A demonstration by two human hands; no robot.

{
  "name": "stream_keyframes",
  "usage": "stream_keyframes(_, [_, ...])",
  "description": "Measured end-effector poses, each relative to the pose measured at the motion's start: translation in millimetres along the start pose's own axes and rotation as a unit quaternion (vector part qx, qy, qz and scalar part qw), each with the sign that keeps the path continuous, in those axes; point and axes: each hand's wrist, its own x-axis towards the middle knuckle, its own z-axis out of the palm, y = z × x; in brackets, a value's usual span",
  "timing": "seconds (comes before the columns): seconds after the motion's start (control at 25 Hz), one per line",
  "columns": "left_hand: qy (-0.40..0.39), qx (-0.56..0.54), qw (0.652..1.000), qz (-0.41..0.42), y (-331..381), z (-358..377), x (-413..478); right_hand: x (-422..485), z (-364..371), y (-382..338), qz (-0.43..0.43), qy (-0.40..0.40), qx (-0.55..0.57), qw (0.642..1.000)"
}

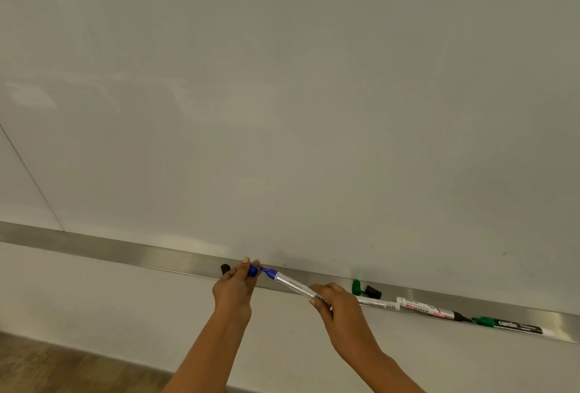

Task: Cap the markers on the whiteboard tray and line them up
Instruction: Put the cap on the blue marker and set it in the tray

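Both forearms reached up from the near edge. Right hand [334,301] was clamped round the blue marker [293,285]; left hand [233,287] pinched the blue cap [252,271] just at its tip, apparently not yet seated. Nothing looked finished: on the tray [131,253] a black cap [225,268] lay left, a green cap [356,287] and another black cap [373,292] right, beside three markers end to end, uncapped. Behind the right hand the nearest one was partly hidden; whether cap and tip touched was hard to tell
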Motion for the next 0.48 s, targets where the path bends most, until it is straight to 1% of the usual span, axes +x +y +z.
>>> stream_keyframes(0.12, [0.007, -0.005, 1.000, 0.000, 0.9, 3.7, -4.3, -4.6, -5.1, -0.5, 0.001, 0.005, -0.003, 1.000])
stream_keyframes(0.24, [-0.016, -0.004, 1.000, -0.007, -3.1, 6.4, -8.9, -8.4, -4.9, -2.7, -0.008, -0.002, -0.010, 1.000])
stream_keyframes(0.36, [-0.043, 0.032, 0.998, -0.025, -9.7, 9.3, -18.8, -11.5, -7.1, -5.4, -0.009, 0.003, -0.016, 1.000])
stream_keyframes(0.48, [-0.047, 0.054, 0.997, -0.019, -12.9, 8.1, -22.2, -12.5, -9.7, -9.0, -0.021, 0.004, -0.030, 0.999])
